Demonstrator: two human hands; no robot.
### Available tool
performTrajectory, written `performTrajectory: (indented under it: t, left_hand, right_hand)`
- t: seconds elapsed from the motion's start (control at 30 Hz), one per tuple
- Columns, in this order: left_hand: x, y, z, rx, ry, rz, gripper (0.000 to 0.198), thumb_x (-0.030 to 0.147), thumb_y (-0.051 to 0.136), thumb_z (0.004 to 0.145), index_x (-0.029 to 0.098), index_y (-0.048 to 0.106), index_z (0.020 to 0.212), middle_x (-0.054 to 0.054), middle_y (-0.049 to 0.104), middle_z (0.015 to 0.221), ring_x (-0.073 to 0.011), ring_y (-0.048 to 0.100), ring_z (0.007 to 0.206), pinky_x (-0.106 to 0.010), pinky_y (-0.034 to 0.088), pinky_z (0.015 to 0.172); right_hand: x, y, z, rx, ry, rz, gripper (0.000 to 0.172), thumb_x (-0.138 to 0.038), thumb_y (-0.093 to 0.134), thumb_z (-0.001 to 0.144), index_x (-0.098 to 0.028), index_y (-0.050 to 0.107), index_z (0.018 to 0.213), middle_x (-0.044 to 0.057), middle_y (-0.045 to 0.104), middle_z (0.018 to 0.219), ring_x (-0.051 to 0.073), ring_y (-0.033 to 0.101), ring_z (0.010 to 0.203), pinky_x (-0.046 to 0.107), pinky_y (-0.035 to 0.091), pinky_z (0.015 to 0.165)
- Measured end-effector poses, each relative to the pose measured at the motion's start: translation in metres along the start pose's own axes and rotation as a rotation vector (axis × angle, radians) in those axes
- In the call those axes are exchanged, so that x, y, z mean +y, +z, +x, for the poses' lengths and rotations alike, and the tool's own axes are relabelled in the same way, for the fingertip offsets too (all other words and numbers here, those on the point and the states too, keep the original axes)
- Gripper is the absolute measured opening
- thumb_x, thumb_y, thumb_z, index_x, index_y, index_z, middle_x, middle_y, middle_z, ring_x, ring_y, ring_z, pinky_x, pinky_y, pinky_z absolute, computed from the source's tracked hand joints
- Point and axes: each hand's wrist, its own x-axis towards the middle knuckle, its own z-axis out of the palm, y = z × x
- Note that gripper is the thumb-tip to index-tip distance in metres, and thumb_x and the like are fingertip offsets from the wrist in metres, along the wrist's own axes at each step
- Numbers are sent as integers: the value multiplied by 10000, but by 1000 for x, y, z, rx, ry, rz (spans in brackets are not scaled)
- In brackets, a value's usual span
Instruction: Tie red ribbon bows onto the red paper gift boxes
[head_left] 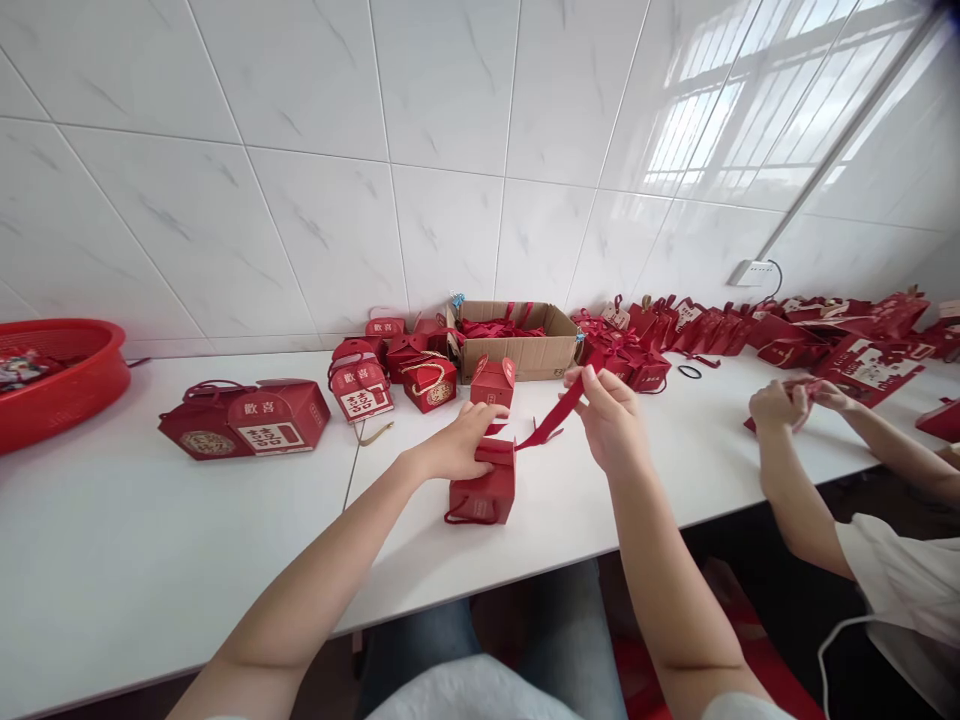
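Observation:
A small red gift box with a red cord handle stands on the white table in front of me. My left hand grips it from above, with the thumb at its top and the fingers over the far side. My right hand pinches a red ribbon between thumb and fingertips. From there the ribbon slants down to the right side of the box's top; how it is fastened cannot be seen. Just behind stands another red gift box, partly hidden by my left hand.
A cardboard box holding red ribbons stands by the wall. Several red gift boxes are left of it, with a longer pair further left. A red plastic basket sits far left. At right, a co-worker's hands hold something red.

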Motion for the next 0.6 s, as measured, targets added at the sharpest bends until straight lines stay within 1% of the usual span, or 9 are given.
performTrajectory:
  t: [0.07, 0.13, 0.17, 0.23, 0.3, 0.37, 0.47, 0.53, 0.6]
  left_hand:
    - [-2, -2, -2, 126, -18, -188, 646, 241, 642, 707, 232, 394, 1303, -86, 515, 1181, -238, 487, 1093, -353, 436, 890]
    - [-2, -8, -1, 237, -63, -348, 452, 338, 579, 803, 198, 492, 1225, -79, 558, 1094, -203, 534, 979, -321, 444, 839]
    - [-1, -12, 1, 271, -81, -410, 374, 377, 532, 844, 186, 553, 1165, -74, 580, 1050, -187, 547, 911, -306, 446, 795]
    - [4, -21, 4, 304, -80, -533, 369, 440, 467, 887, 182, 636, 1089, -68, 619, 1008, -164, 552, 802, -288, 437, 712]
    - [12, -29, 8, 307, -18, -680, 408, 468, 441, 903, 195, 657, 1117, -76, 645, 1043, -163, 562, 787, -290, 434, 693]
    - [21, -36, 11, 306, 71, -813, 429, 469, 429, 914, 211, 629, 1192, -87, 643, 1139, -197, 579, 920, -310, 443, 770]
    - [36, -45, 15, 284, 158, -867, 442, 466, 432, 919, 227, 587, 1256, -73, 574, 1300, -248, 498, 1187, -350, 399, 955]
    - [45, -50, 17, 265, 174, -847, 454, 467, 441, 916, 232, 563, 1284, -60, 541, 1345, -261, 446, 1265, -370, 358, 1030]
    - [51, -53, 18, 244, 182, -833, 474, 473, 450, 911, 234, 536, 1311, -60, 538, 1351, -269, 416, 1299, -393, 332, 1068]
  right_hand:
    - [8, -8, -5, 44, 33, 34, 187, -410, 656, 793, -239, 711, 741, 1, 630, 799, 126, 567, 805, 266, 468, 762]
    - [15, -13, -6, 60, 59, 12, 190, -419, 660, 786, -239, 715, 755, 6, 633, 784, 133, 572, 793, 271, 465, 757]
    - [17, -13, -5, 55, 63, -19, 193, -424, 666, 779, -240, 720, 767, 8, 637, 771, 135, 574, 780, 276, 464, 756]
    - [17, -9, -2, 18, 52, -104, 209, -436, 680, 762, -233, 728, 772, 14, 647, 740, 142, 579, 756, 286, 463, 757]
    - [15, 1, 3, -42, 34, -183, 229, -448, 693, 744, -223, 733, 763, 22, 661, 717, 156, 591, 745, 298, 469, 745]
    - [12, 14, 7, -106, 23, -228, 239, -452, 701, 731, -219, 737, 773, 30, 680, 718, 173, 608, 746, 313, 481, 729]
    - [8, 35, 10, -172, 9, -203, 211, -433, 713, 720, -229, 743, 764, 25, 708, 767, 183, 630, 780, 325, 491, 745]
    - [6, 45, 11, -206, 1, -154, 186, -417, 713, 723, -234, 743, 734, 12, 715, 790, 180, 638, 804, 319, 490, 763]
    - [4, 53, 11, -226, 1, -114, 179, -409, 710, 727, -234, 743, 735, 5, 716, 788, 178, 645, 811, 317, 494, 773]
